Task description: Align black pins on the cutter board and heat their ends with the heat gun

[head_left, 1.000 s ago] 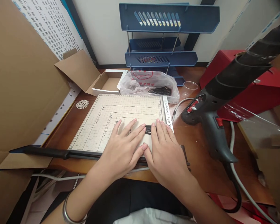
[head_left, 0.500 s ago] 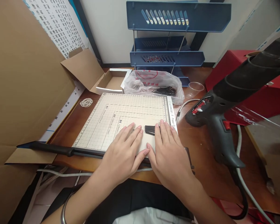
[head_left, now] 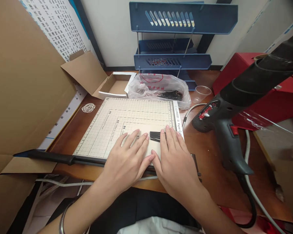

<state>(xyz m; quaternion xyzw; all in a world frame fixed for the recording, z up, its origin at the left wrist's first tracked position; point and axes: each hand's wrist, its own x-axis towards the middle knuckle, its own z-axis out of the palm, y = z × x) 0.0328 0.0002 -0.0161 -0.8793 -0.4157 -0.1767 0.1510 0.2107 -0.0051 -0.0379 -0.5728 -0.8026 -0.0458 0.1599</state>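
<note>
A paper cutter (head_left: 97, 136) with a cream, grid-marked board lies on the desk. On its board, a flat row of thin black strips (head_left: 155, 136) lies side by side; their right ends are hidden under my right hand (head_left: 177, 159). That hand is open, palm down, its fingers stretched over the strips and the board. My left hand (head_left: 127, 157) lies open on the board just left of the strips, fingers spread, fingertips near the strips' left ends. The two thumbs nearly meet in front of them. The cutter's black handle (head_left: 51, 157) is lowered along the near edge.
Behind the cutter are a plastic bag (head_left: 141, 89) with black thin pieces, an open carton (head_left: 114, 85), a clear cup (head_left: 202, 93) and blue trays (head_left: 173, 61). A heat gun (head_left: 228, 130) stands at right by a red box (head_left: 271, 107). Rubber bands (head_left: 88, 108) lie left.
The whole view has shifted slightly, with things appearing a little further left. Both hands keep the same flat pose on the board, and the black strips stay in place.
</note>
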